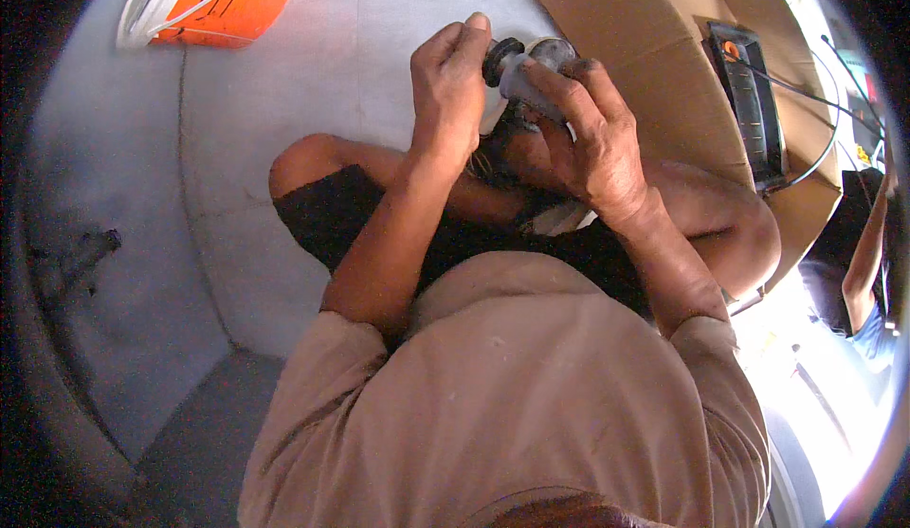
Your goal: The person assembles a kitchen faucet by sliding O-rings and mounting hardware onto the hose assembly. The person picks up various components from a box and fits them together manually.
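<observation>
In front of my crossed legs, both hands meet around a small assembly. My left hand (447,87) is closed with the thumb pointing up, at the end of a black round ridged piece (502,60); its fingertips are hidden behind the hand. That piece adjoins a grey, cloudy cylinder (527,86), which my right hand (597,139) grips from the right with bent fingers. Just beyond the cylinder is a rounded grey part (553,52); whether it is joined on I cannot tell. Dark material below the cylinder is partly covered by my right hand.
An orange and white bucket (232,2) lies at the far left on the grey floor (313,63). To the right stands a cardboard box (645,63), with a black tray (749,101) and cables against it. Another person's arm (867,244) shows at the right edge.
</observation>
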### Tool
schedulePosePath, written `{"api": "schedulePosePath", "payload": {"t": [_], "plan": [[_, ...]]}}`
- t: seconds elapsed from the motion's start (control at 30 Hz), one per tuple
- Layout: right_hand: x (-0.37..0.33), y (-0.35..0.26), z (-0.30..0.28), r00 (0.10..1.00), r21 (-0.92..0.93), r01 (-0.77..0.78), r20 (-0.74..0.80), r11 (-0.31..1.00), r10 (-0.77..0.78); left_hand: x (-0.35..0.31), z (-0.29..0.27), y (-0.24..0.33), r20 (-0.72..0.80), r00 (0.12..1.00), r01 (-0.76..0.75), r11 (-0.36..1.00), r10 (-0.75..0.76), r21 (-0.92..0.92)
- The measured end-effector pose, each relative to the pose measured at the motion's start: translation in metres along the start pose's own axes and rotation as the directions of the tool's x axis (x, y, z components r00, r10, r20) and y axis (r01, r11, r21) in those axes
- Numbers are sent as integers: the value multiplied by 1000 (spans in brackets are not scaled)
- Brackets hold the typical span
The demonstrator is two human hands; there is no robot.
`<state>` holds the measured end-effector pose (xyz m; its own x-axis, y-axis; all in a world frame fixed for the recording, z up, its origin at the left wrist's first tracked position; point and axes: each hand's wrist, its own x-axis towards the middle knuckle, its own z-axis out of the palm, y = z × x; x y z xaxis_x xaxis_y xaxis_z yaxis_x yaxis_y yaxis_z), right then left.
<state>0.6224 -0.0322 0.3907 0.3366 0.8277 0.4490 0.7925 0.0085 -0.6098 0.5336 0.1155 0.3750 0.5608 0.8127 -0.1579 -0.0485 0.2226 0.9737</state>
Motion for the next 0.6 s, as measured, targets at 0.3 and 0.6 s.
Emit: {"api": "schedulePosePath", "payload": {"t": [0.3,0.6], "plan": [[-17,-8,20,722,847,-503,303,172,622,1,6,-5,52,941,318,815,-335,-485],[-5,-8,0,554,890,-430,390,-148,735,-5,0,-8,313,886,464,677,-342,-572]]}}
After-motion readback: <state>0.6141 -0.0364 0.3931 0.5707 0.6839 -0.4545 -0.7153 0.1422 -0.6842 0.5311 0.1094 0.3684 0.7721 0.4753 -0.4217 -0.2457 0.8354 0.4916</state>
